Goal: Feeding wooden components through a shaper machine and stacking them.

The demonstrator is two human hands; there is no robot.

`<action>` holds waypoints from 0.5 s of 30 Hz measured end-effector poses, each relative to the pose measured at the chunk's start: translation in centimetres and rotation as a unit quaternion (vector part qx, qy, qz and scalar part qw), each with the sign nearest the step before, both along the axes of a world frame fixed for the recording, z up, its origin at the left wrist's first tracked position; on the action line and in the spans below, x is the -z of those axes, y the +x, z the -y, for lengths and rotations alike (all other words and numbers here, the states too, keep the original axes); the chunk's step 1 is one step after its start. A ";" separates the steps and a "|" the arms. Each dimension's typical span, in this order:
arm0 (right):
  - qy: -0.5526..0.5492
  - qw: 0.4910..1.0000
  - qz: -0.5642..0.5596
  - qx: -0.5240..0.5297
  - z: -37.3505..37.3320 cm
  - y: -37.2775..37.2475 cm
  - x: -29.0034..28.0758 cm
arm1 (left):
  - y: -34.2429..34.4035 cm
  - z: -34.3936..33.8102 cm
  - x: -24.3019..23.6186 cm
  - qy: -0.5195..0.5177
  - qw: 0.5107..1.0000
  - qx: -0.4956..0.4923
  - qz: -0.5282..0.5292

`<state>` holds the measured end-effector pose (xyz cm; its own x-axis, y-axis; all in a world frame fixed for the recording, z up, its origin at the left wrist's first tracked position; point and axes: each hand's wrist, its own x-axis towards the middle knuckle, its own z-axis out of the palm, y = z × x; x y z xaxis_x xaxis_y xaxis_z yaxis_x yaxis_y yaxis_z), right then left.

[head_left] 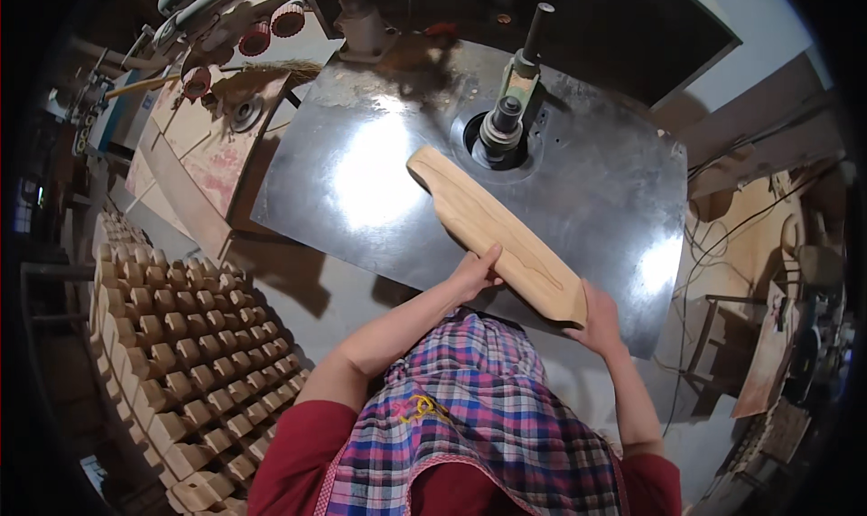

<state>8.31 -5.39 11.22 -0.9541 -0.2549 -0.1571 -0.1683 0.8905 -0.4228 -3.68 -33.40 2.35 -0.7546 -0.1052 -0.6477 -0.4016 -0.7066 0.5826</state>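
A long, pale wooden board (501,241) with a curved notch along its left edge lies diagonally over the steel machine table (334,182), its upper end near the vertical spindle (503,128) in the round table opening. My left hand (474,272) grips the board's near edge around the middle, thumb on top. My right hand (596,317) is closed round the board's lower right end. Most of the fingers of both hands are hidden under or behind the wood.
Rows of stacked wooden pieces (199,362) stand at the lower left. Another machine (208,155) with a wooden top sits at the left. A dark panel (614,28) rises behind the spindle. Cables (704,254) and a wooden stand (759,362) are at the right.
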 end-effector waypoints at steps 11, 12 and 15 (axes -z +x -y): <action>0.037 0.988 -0.068 0.136 -10.4 5.1 2.6 | 0.1 -12.5 0.7 0.059 0.998 -0.001 0.004; 0.032 0.987 -0.066 0.144 -10.8 4.8 2.7 | -0.3 -12.6 0.9 0.062 0.998 0.000 0.005; 0.033 0.988 -0.066 0.136 -10.8 3.2 2.8 | -0.6 -12.5 1.5 0.067 0.998 0.007 0.006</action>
<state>11.47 5.46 8.39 -0.9992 0.0199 -0.0340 0.0307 0.9352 -0.3527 -4.26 -20.87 0.87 -0.7481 -0.0068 -0.6636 -0.4181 -0.7717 0.4792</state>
